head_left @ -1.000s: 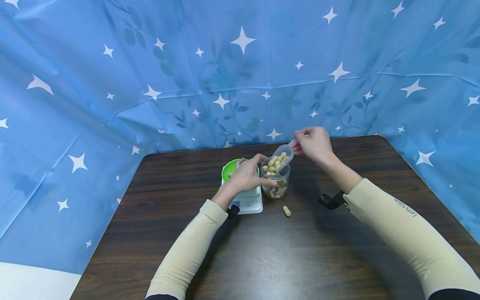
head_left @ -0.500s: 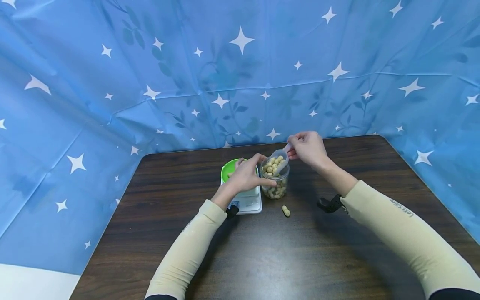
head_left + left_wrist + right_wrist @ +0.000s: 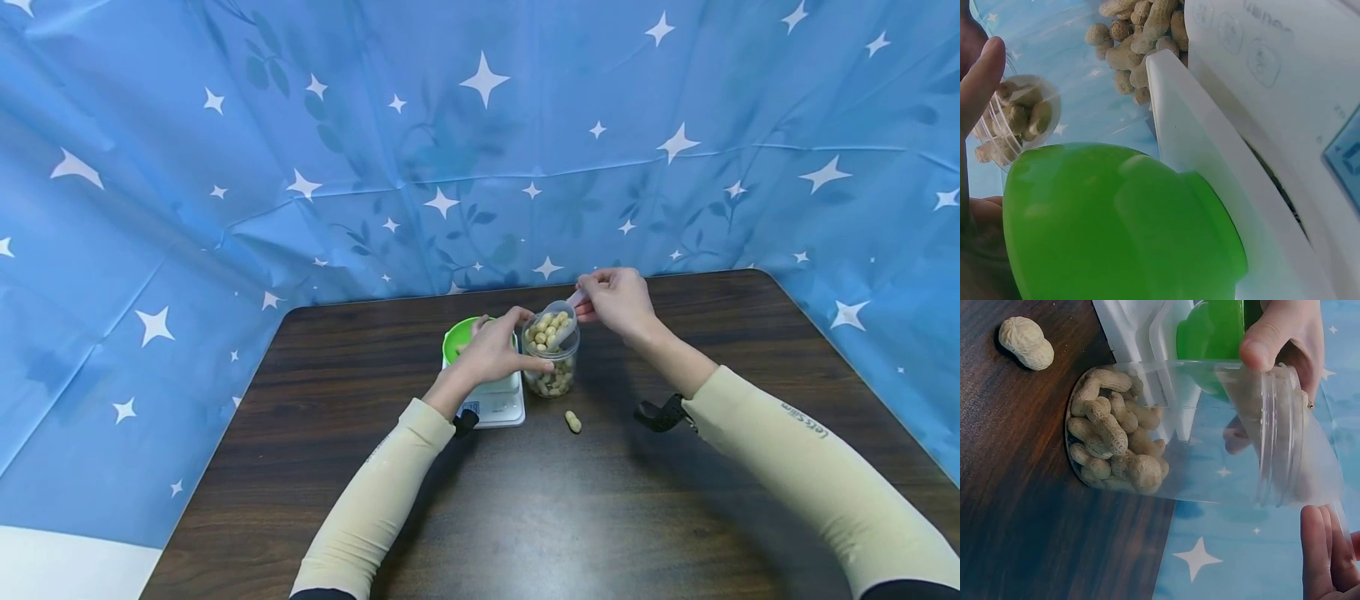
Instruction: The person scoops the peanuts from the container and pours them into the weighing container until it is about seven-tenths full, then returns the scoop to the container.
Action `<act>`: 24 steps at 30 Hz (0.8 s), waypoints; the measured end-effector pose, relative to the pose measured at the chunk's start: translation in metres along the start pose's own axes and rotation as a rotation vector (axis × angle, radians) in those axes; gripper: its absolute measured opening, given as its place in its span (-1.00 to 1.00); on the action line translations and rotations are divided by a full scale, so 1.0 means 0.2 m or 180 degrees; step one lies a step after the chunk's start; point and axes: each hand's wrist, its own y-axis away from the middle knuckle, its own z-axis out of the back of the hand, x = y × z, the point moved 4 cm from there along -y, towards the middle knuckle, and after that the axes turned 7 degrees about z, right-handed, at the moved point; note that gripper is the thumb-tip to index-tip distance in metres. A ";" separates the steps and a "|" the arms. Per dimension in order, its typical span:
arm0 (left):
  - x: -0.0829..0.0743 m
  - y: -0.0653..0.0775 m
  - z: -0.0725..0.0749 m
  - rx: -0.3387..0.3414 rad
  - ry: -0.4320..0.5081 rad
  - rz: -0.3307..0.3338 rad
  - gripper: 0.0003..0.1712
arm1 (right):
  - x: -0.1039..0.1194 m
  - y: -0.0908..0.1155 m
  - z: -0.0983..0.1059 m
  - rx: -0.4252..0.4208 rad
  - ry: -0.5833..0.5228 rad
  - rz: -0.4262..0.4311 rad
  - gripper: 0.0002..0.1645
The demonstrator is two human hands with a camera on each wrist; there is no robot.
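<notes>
A clear plastic jar (image 3: 564,377), part filled with unshelled peanuts (image 3: 1107,428), stands upright on the table. My left hand (image 3: 491,350) grips it near its rim, the thumb at the near side and the fingers round the far side. From the right, my right hand (image 3: 621,302) pinches the handle of a translucent scoop (image 3: 1319,469). Loaded with peanuts, the scoop tilts down into the jar's mouth. Left of the jar, a green bowl (image 3: 1116,212) sits on a white kitchen scale (image 3: 504,410), partly hidden by my left hand.
One loose peanut (image 3: 573,422) lies on the dark wooden table (image 3: 570,508), just in front of the jar. Behind the table's far edge hangs a blue star-patterned curtain (image 3: 480,142).
My right hand has moved a little down and left, bringing the scoop lower into the jar's mouth. The left hand keeps its grip on the jar.
</notes>
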 end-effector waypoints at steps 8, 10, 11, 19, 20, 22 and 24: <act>0.00 0.00 0.00 0.0010 -0.0033 0.0045 -0.01 | 0.00 -0.01 0.07 -0.0195 -0.0190 -0.0005 -0.55; 0.00 0.00 0.00 0.0011 -0.0028 0.0051 0.00 | 0.00 -0.01 0.08 -0.0197 -0.0208 -0.0006 -0.54; 0.00 0.00 0.01 0.0011 -0.0039 0.0054 0.00 | -0.01 -0.01 0.09 -0.0197 -0.0219 -0.0011 -0.53; 0.00 -0.01 0.00 0.0012 -0.0155 0.0050 -0.03 | -0.02 -0.01 0.10 -0.0246 -0.0331 -0.0029 -0.56; 0.00 -0.01 0.00 0.0012 -0.0148 0.0052 -0.02 | -0.02 -0.01 0.10 -0.0244 -0.0323 -0.0017 -0.56; 0.00 -0.01 0.00 0.0017 -0.0119 0.0049 -0.03 | -0.02 -0.01 0.10 -0.0230 -0.0294 0.0004 -0.55; 0.00 -0.01 0.00 0.0021 -0.0079 0.0038 -0.04 | -0.02 -0.01 0.09 -0.0217 -0.0265 0.0024 -0.54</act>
